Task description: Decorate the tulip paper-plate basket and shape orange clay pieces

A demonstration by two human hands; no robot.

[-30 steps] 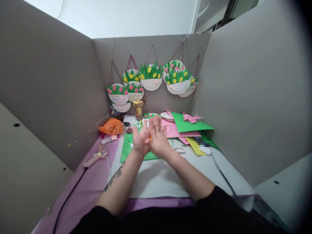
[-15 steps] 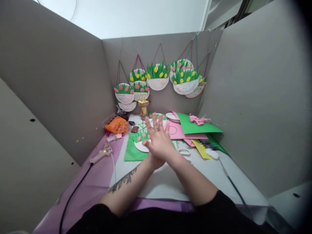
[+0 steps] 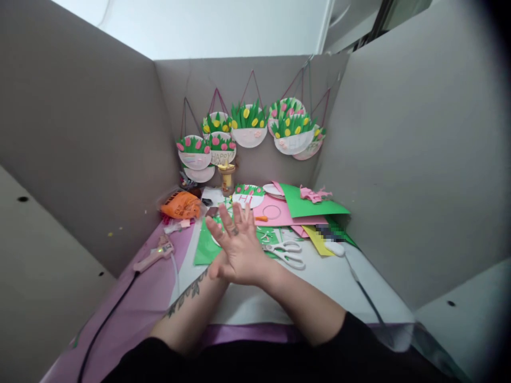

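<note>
My right hand is raised above the work surface in front of me, fingers spread and nothing in it. Behind it is my left hand; the two overlap, and the left fingers are hidden. Just beyond them lies a green paper sheet, with a white tulip piece on it mostly covered by my right hand. To the right rest white-handled scissors. Farther back is a paper-plate tulip basket marked "Hi" in pink letters.
A pink glue gun with a black cable lies left, near an orange bag. Green card, pink and yellow sheets are stacked at the right. A jar stands behind. Several plate baskets hang on the grey back panel.
My right hand has turned and moved left and lower across my left hand. The scissors and the "Hi" plate are now more uncovered. The whole view has shifted slightly.
</note>
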